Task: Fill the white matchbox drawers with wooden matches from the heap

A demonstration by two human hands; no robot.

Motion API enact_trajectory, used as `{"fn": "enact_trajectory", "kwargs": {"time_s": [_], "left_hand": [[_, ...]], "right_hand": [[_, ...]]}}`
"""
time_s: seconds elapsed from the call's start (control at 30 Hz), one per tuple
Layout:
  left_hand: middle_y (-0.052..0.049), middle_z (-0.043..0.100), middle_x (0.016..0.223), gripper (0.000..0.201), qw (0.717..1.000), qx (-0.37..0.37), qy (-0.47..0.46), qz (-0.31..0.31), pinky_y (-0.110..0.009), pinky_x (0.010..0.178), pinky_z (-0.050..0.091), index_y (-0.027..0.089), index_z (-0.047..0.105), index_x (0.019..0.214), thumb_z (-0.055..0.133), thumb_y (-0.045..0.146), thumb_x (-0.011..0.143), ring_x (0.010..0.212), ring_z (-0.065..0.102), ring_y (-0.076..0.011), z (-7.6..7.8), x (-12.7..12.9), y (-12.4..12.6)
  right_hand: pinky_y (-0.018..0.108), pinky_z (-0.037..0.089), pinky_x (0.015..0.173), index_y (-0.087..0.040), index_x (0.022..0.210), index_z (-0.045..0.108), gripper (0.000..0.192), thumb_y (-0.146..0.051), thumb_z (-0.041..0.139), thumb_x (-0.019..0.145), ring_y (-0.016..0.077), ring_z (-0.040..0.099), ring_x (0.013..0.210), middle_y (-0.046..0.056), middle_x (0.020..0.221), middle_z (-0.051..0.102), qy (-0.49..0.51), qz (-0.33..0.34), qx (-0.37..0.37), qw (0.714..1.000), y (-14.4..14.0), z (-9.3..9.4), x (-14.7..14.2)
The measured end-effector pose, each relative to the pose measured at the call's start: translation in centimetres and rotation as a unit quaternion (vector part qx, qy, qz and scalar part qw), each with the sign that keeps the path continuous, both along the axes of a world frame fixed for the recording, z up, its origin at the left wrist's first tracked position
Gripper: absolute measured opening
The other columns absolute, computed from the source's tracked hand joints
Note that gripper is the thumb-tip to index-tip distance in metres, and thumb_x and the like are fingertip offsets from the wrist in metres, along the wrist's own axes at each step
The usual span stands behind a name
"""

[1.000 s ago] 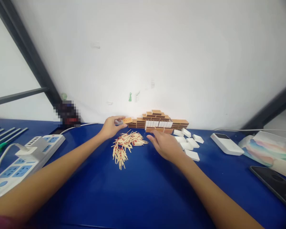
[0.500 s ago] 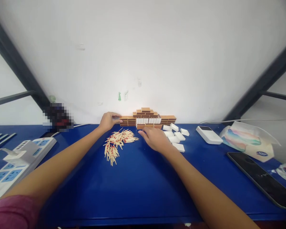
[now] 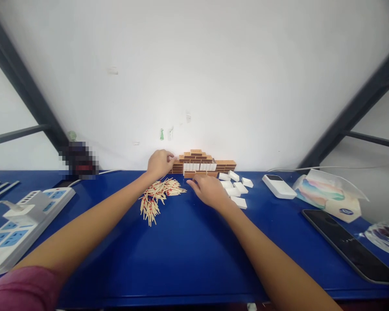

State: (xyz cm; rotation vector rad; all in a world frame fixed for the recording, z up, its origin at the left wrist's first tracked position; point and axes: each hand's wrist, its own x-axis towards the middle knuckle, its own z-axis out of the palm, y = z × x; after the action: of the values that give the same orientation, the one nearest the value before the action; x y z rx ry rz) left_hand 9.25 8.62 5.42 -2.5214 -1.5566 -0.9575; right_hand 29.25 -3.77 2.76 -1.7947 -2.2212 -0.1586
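Observation:
Against the wall stands a stepped stack of matchboxes, brown-sided, with a row of white matchbox trays upright in its middle. My left hand is at the stack's left end, thumb and fingers apart, fingertips at the upper boxes and hiding part of that end. In front of the stack, my right hand has its thumb spread to the left. Its other fingers reach toward the low front row of matchboxes and are partly hidden. Loose matches lie piled between the hands. Several white trays are scattered right of my right hand.
On the blue table, a power strip with a plugged-in adapter lies at left. To the right are a white device, a tissue pack and a black phone. Dark slanted frame bars flank the wall.
My left hand has moved right along the stack's left end, covering more of it. My right hand stays nearly in place by the front row. The view has shifted slightly.

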Motion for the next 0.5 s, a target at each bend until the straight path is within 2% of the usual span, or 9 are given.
{"fn": "enact_trajectory", "kwargs": {"time_s": [0.07,0.17,0.37,0.5], "left_hand": [[-0.014,0.078,0.086,0.033,0.999,-0.025,0.019,0.021,-0.04,0.079,0.052,0.018,0.083,0.092,0.065,0.046,0.093,0.084,0.069,-0.029,0.3,1.9,0.1],[-0.014,0.077,0.081,0.036,0.997,-0.05,0.047,0.038,-0.038,0.077,0.052,0.018,0.083,0.08,0.07,0.051,0.089,0.083,0.07,-0.0289,0.6,3.7,0.3],[-0.016,0.078,0.084,0.04,0.994,-0.059,0.067,0.06,-0.038,0.078,0.052,0.017,0.083,0.083,0.07,0.054,0.089,0.087,0.071,-0.0309,1.1,4.9,0.3],[-0.017,0.077,0.082,0.044,0.994,-0.065,0.066,0.049,-0.039,0.077,0.052,0.016,0.084,0.085,0.066,0.056,0.091,0.085,0.071,-0.0314,1.1,5.0,0.3]], "right_hand": [[0.032,0.048,0.077,-0.019,0.105,0.069,0.049,-0.051,0.032,0.109,0.026,0.073,0.094,0.012,0.105,0.077,-0.004,0.006,0.002,1.0,-0.1,-0.1,-0.1],[0.033,0.048,0.079,-0.018,0.106,0.068,0.05,-0.05,0.03,0.11,0.0268,0.073,0.096,0.013,0.107,0.077,-0.011,0.011,0.006,1.0,-0.2,0.0,-0.1],[0.033,0.05,0.08,-0.018,0.111,0.068,0.048,-0.05,0.033,0.109,0.0271,0.072,0.099,0.014,0.111,0.077,-0.019,0.012,0.01,1.0,-0.3,0.3,-0.2],[0.034,0.049,0.081,-0.018,0.111,0.069,0.048,-0.05,0.032,0.109,0.0278,0.071,0.102,0.015,0.112,0.076,-0.019,0.015,0.014,1.0,-0.4,0.4,-0.1]]}}
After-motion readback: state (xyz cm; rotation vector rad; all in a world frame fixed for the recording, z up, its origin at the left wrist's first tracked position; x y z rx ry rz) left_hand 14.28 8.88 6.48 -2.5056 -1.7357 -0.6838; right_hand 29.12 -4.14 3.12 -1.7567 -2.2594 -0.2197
